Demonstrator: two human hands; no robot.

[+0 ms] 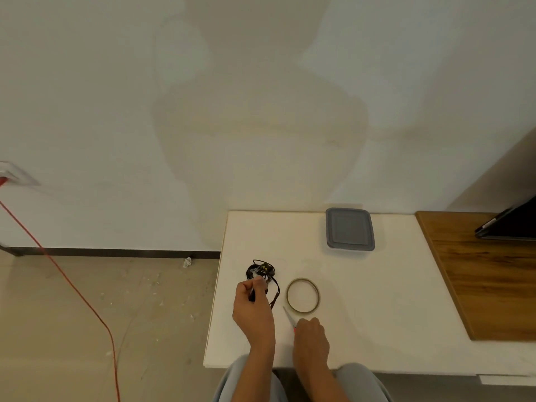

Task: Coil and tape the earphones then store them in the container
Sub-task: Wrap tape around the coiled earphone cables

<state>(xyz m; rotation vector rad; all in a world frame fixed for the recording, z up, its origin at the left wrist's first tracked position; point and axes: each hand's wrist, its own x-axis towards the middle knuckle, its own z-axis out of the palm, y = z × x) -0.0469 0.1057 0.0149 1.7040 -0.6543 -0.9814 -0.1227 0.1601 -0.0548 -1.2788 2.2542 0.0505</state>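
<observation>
- Head view: the earphones (261, 271) are seen as a loose black tangle on the white table (377, 314), near its left edge, with one strand trailing back toward the person.
- The left hand (251, 304) is curled round a dark part of that strand, pinched between thumb and fingers; whether the plug or bare cord is held cannot be told.
- The right hand (311, 336) is closed round the handle of a bladed tool (288, 313), a trace of red showing at the grip. The pale blade points toward the tape roll (303, 295), which lies flat just beside the earphones.
- The step in hand is judged to be the coiling, as the loops look uneven and no tape is seen on them.
- For a neat coil, the bladed tool would best be laid down so both hands are free. The cord should be wound in even loops, and the loose end tucked in before any tape is cut.
- The blade should be kept away from the thin cord, since a nick would ruin it.
- The container (349, 229) stands at the far side of the table, well apart from the earphones, with its grey lid (349, 227) on.
- Nothing inside it can be seen through the lid, which must be taken off before storing.
</observation>
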